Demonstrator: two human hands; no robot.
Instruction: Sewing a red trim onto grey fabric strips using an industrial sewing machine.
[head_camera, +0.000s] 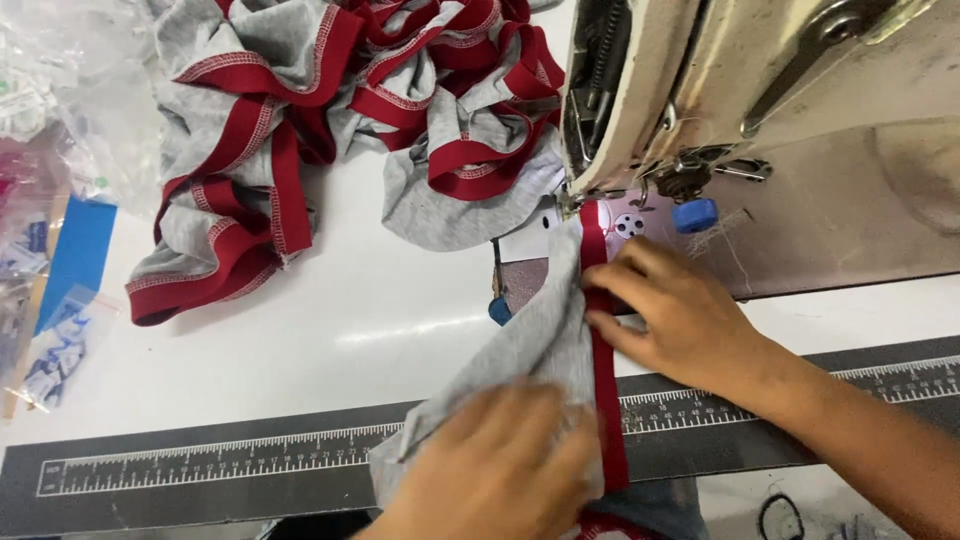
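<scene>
Left hand (500, 465) pressed flat on grey fabric (535, 345), right hand (670, 315) fingers pinching its red band (603, 370) beside sewing machine (760, 110), heap of finished pieces (330, 110) behind on tabletop (340, 330), ruler strip (200, 465) in front.

My 1 camera sits on my head and looks steeply down, close over the white table (330, 330). Its view faces forward toward the sewing machine (760, 120), which fills the upper right corner, with the ruler strip (200, 465) running across below it, nearest me.
</scene>
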